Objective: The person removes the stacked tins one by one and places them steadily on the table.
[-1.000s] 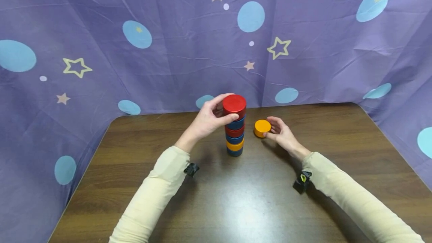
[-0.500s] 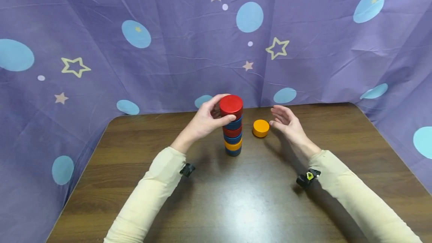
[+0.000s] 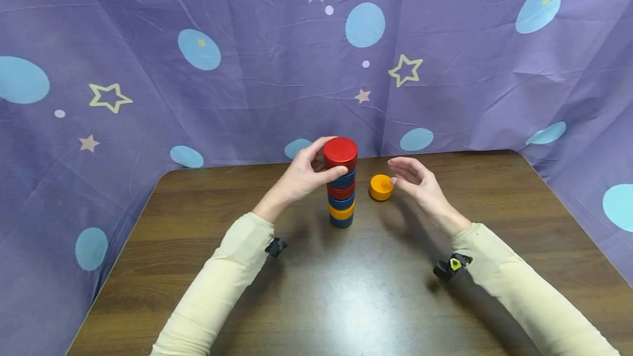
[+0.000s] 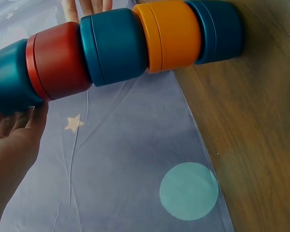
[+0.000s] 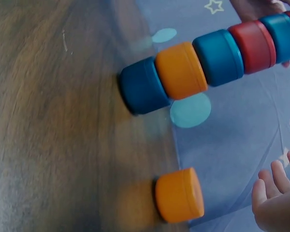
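A tall stack of round lidded tins (image 3: 341, 196) stands upright on the table, blue at the bottom, then orange, blue, red and blue. Topmost is a red tin (image 3: 340, 155), which my left hand (image 3: 304, 176) grips from the left, thumb across its front and fingers behind. In the left wrist view, fingers show around the upper blue tin (image 4: 12, 77). A single orange tin (image 3: 380, 189) sits on the table right of the stack. Just beyond its right side my right hand (image 3: 420, 184) hovers with relaxed, spread fingers, holding nothing; the right wrist view shows space between these fingers and the orange tin (image 5: 178, 195).
The brown wooden table (image 3: 198, 268) reaches back to a purple curtain (image 3: 277, 70) with stars and blue dots. A small black camera (image 3: 275, 247) is strapped to the left wrist, another black camera (image 3: 447, 268) to the right wrist.
My right hand has let go of the single orange tin and drawn back to the right, then drifted slightly left. My left hand keeps its hold on the red tin.
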The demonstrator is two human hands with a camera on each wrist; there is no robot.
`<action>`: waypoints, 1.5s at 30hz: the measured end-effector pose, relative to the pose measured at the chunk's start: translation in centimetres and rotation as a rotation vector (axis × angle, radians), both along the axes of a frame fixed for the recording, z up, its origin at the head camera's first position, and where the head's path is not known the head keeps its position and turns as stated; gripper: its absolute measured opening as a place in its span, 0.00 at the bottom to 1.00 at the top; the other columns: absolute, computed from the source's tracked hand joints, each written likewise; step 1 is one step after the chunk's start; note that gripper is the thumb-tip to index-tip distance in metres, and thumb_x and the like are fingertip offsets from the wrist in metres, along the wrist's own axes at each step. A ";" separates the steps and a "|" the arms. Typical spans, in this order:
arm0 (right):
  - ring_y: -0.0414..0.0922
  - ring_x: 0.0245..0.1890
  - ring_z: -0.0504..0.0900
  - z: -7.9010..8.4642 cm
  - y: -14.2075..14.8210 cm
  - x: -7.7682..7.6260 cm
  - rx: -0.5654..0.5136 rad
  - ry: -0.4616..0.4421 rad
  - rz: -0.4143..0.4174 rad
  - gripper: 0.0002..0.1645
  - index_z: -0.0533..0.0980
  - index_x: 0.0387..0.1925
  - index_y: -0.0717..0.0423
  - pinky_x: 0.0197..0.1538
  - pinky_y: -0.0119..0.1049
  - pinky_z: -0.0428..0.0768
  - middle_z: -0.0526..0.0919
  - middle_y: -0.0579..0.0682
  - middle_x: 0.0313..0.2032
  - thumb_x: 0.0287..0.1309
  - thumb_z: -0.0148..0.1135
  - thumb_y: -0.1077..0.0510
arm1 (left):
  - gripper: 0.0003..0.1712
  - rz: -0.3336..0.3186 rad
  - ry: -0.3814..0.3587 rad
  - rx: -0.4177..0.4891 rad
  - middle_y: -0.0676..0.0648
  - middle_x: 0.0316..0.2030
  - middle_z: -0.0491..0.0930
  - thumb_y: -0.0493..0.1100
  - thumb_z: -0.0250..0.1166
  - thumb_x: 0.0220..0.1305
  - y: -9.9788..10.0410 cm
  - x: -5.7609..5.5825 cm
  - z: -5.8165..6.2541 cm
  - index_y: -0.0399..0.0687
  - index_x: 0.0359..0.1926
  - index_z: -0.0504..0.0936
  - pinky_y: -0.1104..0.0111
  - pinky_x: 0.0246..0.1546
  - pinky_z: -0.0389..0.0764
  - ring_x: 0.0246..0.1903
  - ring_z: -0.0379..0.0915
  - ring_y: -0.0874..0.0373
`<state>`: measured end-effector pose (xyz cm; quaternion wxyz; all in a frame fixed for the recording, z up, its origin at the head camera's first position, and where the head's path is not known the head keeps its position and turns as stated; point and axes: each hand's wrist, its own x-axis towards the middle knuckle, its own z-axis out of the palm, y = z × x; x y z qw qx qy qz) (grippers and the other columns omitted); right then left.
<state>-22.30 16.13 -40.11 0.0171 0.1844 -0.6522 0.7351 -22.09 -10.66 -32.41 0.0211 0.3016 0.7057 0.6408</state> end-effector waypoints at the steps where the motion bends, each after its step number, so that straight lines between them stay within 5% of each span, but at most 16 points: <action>1: 0.43 0.57 0.74 0.1 0.0 0.1 0.006 -0.005 0.002 0.25 0.65 0.58 0.75 0.56 0.30 0.73 0.79 0.43 0.52 0.60 0.57 0.74 | 0.28 -0.004 -0.002 0.003 0.36 0.50 0.78 0.26 0.65 0.58 0.0 0.0 0.0 0.32 0.60 0.69 0.60 0.52 0.76 0.45 0.77 0.51; 23: 0.45 0.56 0.76 1.2 -0.9 1.6 -0.006 0.127 0.018 0.22 0.66 0.53 0.80 0.59 0.35 0.71 0.80 0.49 0.52 0.57 0.56 0.78 | 0.29 -0.051 -0.079 -0.030 0.36 0.50 0.79 0.25 0.66 0.57 -0.6 -0.4 -1.9 0.34 0.60 0.69 0.58 0.52 0.76 0.49 0.77 0.50; 45: 0.51 0.59 0.73 5.0 -2.8 1.5 -0.023 0.230 0.062 0.26 0.67 0.58 0.76 0.60 0.39 0.71 0.76 0.60 0.56 0.55 0.57 0.77 | 0.27 0.032 -0.001 -0.079 0.40 0.47 0.79 0.30 0.66 0.59 0.1 -0.3 -2.7 0.37 0.59 0.71 0.58 0.47 0.78 0.42 0.77 0.49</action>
